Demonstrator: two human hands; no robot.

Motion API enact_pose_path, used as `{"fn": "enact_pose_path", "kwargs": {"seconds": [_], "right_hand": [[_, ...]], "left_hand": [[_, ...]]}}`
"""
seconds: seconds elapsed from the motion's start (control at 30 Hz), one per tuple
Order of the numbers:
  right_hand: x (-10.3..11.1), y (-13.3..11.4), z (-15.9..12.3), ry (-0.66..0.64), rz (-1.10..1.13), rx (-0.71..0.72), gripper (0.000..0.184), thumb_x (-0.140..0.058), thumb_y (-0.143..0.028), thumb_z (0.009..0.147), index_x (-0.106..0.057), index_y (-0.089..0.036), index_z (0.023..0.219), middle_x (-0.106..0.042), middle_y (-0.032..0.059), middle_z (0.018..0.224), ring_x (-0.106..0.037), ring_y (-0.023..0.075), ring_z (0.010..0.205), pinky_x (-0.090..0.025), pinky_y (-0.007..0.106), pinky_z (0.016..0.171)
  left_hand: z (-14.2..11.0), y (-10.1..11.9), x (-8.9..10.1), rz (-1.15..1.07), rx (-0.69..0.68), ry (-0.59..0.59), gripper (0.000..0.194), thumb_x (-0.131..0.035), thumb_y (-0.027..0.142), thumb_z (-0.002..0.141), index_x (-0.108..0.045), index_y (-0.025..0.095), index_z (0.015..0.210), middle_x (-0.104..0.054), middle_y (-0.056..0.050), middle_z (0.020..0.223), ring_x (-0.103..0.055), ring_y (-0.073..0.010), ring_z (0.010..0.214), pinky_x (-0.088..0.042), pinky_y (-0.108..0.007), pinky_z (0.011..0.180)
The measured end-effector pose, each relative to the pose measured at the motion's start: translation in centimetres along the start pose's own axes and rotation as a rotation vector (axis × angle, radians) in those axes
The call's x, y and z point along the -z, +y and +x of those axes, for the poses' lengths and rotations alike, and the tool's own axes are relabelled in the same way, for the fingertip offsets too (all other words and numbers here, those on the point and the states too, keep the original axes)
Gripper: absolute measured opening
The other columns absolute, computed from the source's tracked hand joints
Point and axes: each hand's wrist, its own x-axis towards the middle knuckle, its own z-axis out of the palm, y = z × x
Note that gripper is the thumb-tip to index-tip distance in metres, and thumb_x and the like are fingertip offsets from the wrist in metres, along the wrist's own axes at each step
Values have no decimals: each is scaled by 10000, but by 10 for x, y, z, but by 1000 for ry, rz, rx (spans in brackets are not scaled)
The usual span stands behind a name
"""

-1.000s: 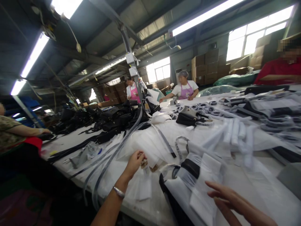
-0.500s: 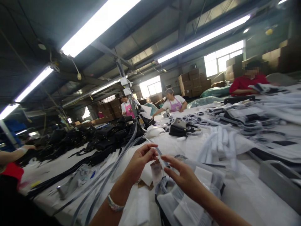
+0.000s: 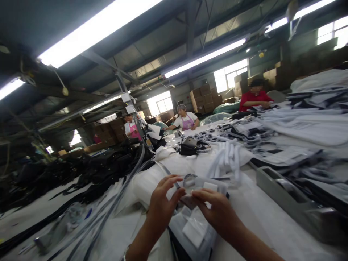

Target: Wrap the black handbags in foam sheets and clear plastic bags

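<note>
My left hand (image 3: 164,201) and my right hand (image 3: 216,208) are close together in front of me. Between their fingertips is a small, pale, see-through tag (image 3: 188,200), blurred, with its print unreadable. Left thumb and fingers close on its left side; the right thumb and forefinger pinch its right side. Right below lies a dark bag (image 3: 194,235) wrapped in clear plastic and white padding, partly covered by my hands. A ring-shaped wrapped handle (image 3: 189,177) shows just behind my fingertips.
A grey tape dispenser (image 3: 285,203) stands at right. Strips of grey strapping (image 3: 108,217) run along the left, near black bags (image 3: 89,166). Foam-wrapped handles (image 3: 225,159) and a black handbag (image 3: 190,146) lie farther back. Co-workers (image 3: 187,119) sit across the table.
The view has swung right. My right hand has come in from hovering open and now pinches the tag, which was hanging from my left fingers.
</note>
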Motion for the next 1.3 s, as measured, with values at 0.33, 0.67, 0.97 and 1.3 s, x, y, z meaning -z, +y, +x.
{"fn": "enact_pose_path", "kwargs": {"seconds": [0.33, 0.67, 0.97, 1.3], "right_hand": [[38, 5, -39, 1, -176, 285, 266, -538, -203, 965, -721, -297, 1133, -756, 48, 945, -683, 196, 871, -529, 298, 787], [40, 19, -72, 182, 196, -84, 497, -673, -190, 800, -623, -259, 1289, -714, 42, 1075, -692, 157, 777, -607, 265, 739], [44, 24, -86, 183, 109, -202, 358, -654, -247, 836, -706, -252, 1190, -763, 33, 927, -712, 205, 826, -577, 307, 787], [28, 4, -94, 77, 307, -94, 201, -612, -324, 921, -792, -237, 948, -755, 62, 947, -705, 220, 890, -555, 295, 812]], "left_hand": [[-32, 8, -43, -28, 116, -269, 113, -774, 309, 763, -781, 236, 849, -711, -39, 810, -661, -207, 753, -514, -289, 714], [-55, 0, -67, -440, 233, -136, 266, -775, 448, 754, -769, 184, 721, -612, -56, 936, -574, -199, 905, -468, -246, 752], [-58, 4, -46, -984, 326, -107, 216, -749, 365, 820, -704, 162, 761, -636, -16, 806, -592, -115, 735, -514, -243, 779], [-57, 11, -43, -938, 351, -155, 209, -787, 337, 786, -687, 154, 763, -733, -99, 1055, -377, -3, 460, -454, -201, 570]]}}
